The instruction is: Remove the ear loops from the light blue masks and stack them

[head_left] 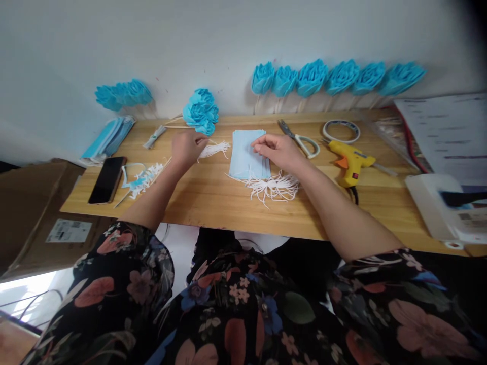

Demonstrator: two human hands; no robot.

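Note:
My left hand (pixel 186 147) is closed over a small bundle of white ear-loop strings (pixel 215 149) on the wooden table (pixel 213 203), just below a blue paper flower (pixel 201 111). My right hand (pixel 277 151) rests on a stack of light blue face masks (pixel 245 152), its fingers pinched on the edge of the top mask. A loose heap of white strings (pixel 272 186) lies right in front of the stack.
Scissors (pixel 300 138), a tape roll (pixel 341 131) and a yellow glue gun (pixel 350 161) lie to the right. A phone (pixel 107 178), mask scraps (pixel 144 177) and more masks (pixel 108 136) sit left. Blue flowers (pixel 335 77) line the wall. Papers (pixel 445 134) and a white box (pixel 441 205) occupy the far right.

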